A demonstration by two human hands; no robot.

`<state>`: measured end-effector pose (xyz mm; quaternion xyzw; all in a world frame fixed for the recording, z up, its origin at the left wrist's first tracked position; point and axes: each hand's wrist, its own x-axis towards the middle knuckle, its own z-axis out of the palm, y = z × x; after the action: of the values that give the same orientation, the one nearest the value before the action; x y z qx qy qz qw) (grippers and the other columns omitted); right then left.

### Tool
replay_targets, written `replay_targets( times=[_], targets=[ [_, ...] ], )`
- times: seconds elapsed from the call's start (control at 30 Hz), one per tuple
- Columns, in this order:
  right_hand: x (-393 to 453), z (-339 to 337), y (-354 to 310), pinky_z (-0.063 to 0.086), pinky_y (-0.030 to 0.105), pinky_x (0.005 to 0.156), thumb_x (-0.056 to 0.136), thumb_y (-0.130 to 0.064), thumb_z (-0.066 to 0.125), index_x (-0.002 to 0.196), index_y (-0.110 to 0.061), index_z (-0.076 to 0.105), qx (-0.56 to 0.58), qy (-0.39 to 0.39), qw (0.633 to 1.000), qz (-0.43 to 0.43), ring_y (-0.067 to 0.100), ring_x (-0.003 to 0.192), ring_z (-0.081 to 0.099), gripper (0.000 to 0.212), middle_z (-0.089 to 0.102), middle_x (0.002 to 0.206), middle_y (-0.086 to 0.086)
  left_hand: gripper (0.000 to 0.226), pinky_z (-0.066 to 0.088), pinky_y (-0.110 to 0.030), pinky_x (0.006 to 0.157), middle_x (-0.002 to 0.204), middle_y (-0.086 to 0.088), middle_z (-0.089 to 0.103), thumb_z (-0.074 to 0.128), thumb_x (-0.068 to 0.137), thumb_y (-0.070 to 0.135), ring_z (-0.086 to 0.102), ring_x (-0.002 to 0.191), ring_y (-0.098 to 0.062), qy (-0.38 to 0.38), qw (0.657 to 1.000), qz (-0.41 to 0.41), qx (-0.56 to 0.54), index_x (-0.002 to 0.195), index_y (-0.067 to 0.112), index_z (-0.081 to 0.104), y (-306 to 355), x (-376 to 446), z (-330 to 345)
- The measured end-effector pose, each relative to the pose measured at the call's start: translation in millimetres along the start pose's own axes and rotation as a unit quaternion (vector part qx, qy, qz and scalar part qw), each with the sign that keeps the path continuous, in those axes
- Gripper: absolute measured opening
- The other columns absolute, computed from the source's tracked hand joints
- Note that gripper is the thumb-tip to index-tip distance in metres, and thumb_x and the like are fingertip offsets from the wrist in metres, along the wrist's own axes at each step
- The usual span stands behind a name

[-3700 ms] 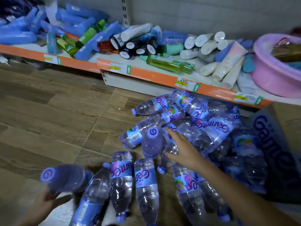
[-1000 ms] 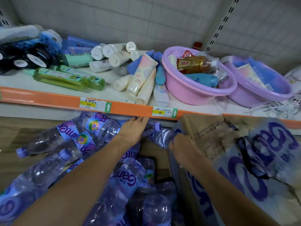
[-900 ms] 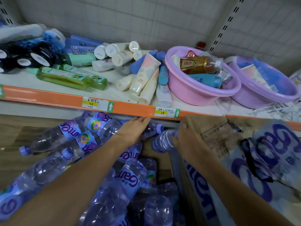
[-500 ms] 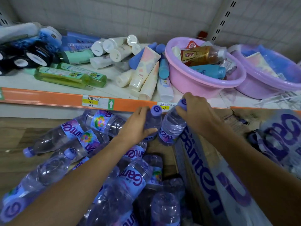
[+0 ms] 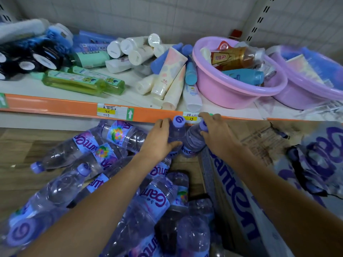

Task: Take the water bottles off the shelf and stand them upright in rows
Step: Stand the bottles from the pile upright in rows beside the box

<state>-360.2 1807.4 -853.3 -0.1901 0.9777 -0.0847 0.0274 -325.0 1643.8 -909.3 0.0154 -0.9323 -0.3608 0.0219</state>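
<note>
Two clear water bottles with purple caps stand upright side by side on the floor, just below the orange shelf edge. My left hand is wrapped around the left bottle. My right hand grips the right bottle by its shoulder and cap. Several more bottles of the same kind lie on their sides in a pile on the wooden floor, left of and below my arms.
A torn cardboard box with purple printed wrap sits at the right, against the bottles. On the shelf lie tubes, green bottles and two pink basins holding goods. Bare wooden floor shows at the left.
Both hands reached under the shelf edge, each took a bottle and brought it upright. Since half a second ago the two bottles have been lowered and stand close together.
</note>
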Motion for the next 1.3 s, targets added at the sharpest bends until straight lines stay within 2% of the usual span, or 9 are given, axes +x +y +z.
replay_targets(
  times=[0.1,0.27,0.47,0.67,0.8,0.93,1.1,1.23,1.3],
  targets=[
    [-11.1,1.3,-9.7,0.040,0.039,0.092,0.086,-0.009,0.056,0.140,-0.007,0.030,0.033,0.037,0.998,0.029,0.038,0.114,0.046,0.060,0.037,0.133,0.022,0.071,0.037,-0.038,0.103,0.139,-0.014,0.028,0.074,0.075,0.025,0.043,0.124,-0.032,-0.018,0.999,-0.014,-0.043,0.132,0.008,0.035,-2.5,-2.2,-3.1],
    [-64.3,27.6,-29.7,0.035,0.036,0.094,0.076,-0.002,0.062,0.121,-0.001,0.047,0.134,0.147,0.979,0.035,0.038,0.114,0.040,0.048,0.038,0.126,0.025,0.078,0.034,-0.037,0.106,0.141,-0.014,0.024,0.072,0.077,0.024,0.040,0.128,-0.030,-0.027,0.998,-0.006,-0.060,0.139,0.009,0.027,-6.1,-13.0,-16.6],
    [-128.9,53.8,-30.6,0.044,0.031,0.094,0.086,-0.011,0.058,0.113,-0.007,0.055,0.202,-0.059,0.975,0.075,0.024,0.106,0.053,0.027,0.047,0.119,0.011,0.050,0.046,-0.039,0.087,0.124,-0.016,0.039,0.068,0.080,0.027,0.053,0.103,-0.032,0.030,1.000,0.002,0.001,0.117,0.005,0.042,-3.8,-36.1,-25.9],
    [-173.1,51.4,-34.2,0.041,0.014,0.064,0.080,-0.040,0.067,0.103,-0.016,0.056,0.243,-0.228,0.933,0.136,0.009,0.088,0.053,0.036,0.050,0.090,-0.007,0.063,0.042,-0.036,0.082,0.116,-0.008,0.047,0.064,0.075,0.053,0.053,0.107,-0.030,-0.248,0.956,0.019,0.157,0.116,0.013,0.040,8.8,-76.5,-30.6],
    [-156.1,53.3,-37.5,0.046,0.022,0.073,0.081,-0.036,0.067,0.104,-0.012,0.059,0.270,-0.182,0.935,0.142,0.012,0.087,0.055,0.034,0.055,0.092,-0.003,0.092,0.045,-0.036,0.090,0.134,-0.011,0.045,0.064,0.070,0.060,0.051,0.117,-0.029,-0.369,0.877,-0.039,0.307,0.134,0.005,0.027,18.3,-104.5,-50.9],
    [-147.3,68.2,-48.5,0.046,0.031,0.083,0.080,-0.033,0.066,0.099,-0.014,0.060,0.294,-0.180,0.926,0.154,0.019,0.095,0.059,0.028,0.059,0.099,0.003,0.083,0.049,-0.036,0.094,0.110,-0.003,0.059,0.071,0.071,0.049,0.058,0.113,-0.025,-0.423,0.827,-0.116,0.352,0.130,0.003,0.037,11.7,-146.1,-50.1],
    [-188.7,83.7,-41.0,0.033,0.020,0.087,0.079,-0.023,0.070,0.121,-0.017,0.047,0.371,-0.060,0.911,0.170,0.014,0.108,0.046,0.048,0.040,0.111,-0.003,0.100,0.050,-0.036,0.088,0.120,-0.008,0.060,0.076,0.069,0.038,0.060,0.109,-0.027,-0.391,0.854,-0.145,0.311,0.138,0.002,0.013,-5.7,-170.1,-47.9],
    [-245.6,99.7,-51.8,0.039,0.038,0.098,0.060,-0.045,0.064,0.122,-0.024,0.044,0.461,0.089,0.836,0.285,0.018,0.113,0.043,0.069,0.044,0.108,-0.010,0.106,0.052,-0.035,0.083,0.116,-0.010,0.061,0.076,0.069,0.036,0.061,0.103,-0.027,-0.397,0.862,-0.150,0.278,0.140,0.001,0.005,-6.1,-169.7,-46.1],
    [-282.0,113.5,-65.9,0.036,0.034,0.096,0.050,-0.052,0.059,0.126,-0.012,0.043,0.419,0.080,0.846,0.320,0.020,0.111,0.040,0.087,0.044,0.112,0.000,0.107,0.052,-0.035,0.082,0.116,-0.012,0.060,0.076,0.068,0.038,0.060,0.103,-0.027,-0.394,0.863,-0.142,0.282,0.139,-0.002,0.006,-6.6,-169.4,-46.5]
  ],
)
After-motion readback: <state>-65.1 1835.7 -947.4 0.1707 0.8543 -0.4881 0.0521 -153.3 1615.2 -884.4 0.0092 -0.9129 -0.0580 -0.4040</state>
